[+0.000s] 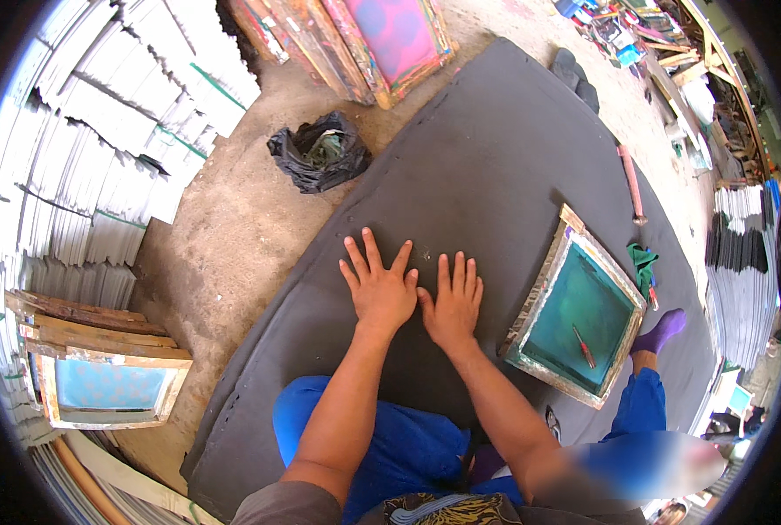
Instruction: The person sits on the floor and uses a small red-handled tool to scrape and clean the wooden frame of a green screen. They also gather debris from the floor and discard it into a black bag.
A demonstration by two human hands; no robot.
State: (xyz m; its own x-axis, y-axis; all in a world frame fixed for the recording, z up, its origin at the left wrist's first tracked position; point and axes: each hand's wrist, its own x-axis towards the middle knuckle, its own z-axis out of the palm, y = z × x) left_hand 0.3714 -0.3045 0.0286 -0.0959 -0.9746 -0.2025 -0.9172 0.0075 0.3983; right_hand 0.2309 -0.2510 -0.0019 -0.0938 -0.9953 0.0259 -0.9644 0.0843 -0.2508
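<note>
Both of my hands rest palm down on a large dark grey mat (487, 131). My left hand (382, 289) has its fingers spread, holding nothing. Beside it my right hand (453, 306) lies flat too, its fingers a little apart and its thumb close to the left thumb. To the right of my hands is a wooden-framed screen (574, 306) with teal mesh, lying at a slant on the mat. A small screwdriver-like tool (583, 346) with a red handle lies on the mesh.
A pink-handled hammer (631, 184) and a green cloth (643, 265) lie along the mat's right side. Beyond its left edge stands a black plastic bag (320, 153). White stacked sheets (84, 166) and framed screens (110, 385) fill the left; colourful frames (355, 44) lean at the far end.
</note>
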